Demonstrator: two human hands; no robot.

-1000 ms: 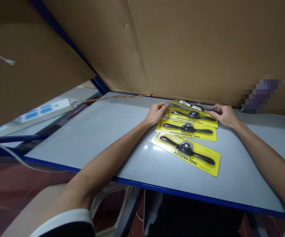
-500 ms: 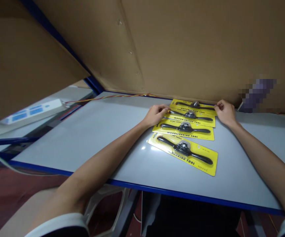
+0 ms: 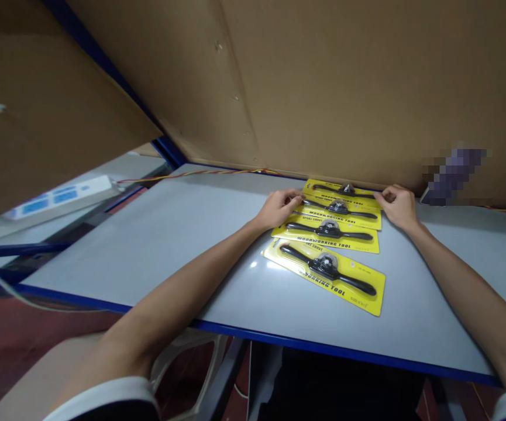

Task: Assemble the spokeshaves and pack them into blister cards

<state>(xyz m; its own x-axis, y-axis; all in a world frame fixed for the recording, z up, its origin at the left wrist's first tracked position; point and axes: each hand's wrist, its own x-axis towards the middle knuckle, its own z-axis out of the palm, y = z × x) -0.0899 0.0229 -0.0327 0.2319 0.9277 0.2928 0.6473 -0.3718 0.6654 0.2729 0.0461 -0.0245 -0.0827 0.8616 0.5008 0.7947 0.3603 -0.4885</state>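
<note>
Yellow blister cards, 4 in all, lie in a column on the grey table (image 3: pixel 156 245), each carrying a black spokeshave. Our left hand (image 3: pixel 276 208) pinches the left end of the farthest card (image 3: pixel 344 190), fingers curled narrow; our right hand (image 3: pixel 396 206) grips its right end likewise. That card sits flat against the cardboard wall (image 3: pixel 323 88), overlapping the second card (image 3: pixel 339 210). Third card (image 3: pixel 327 233) just below; nearest card (image 3: pixel 325 272) lies slightly skewed, apart from both hands.

Both arms outstretched — left hand (image 3: pixel 278 207), right hand (image 3: pixel 396 206) curled
</note>
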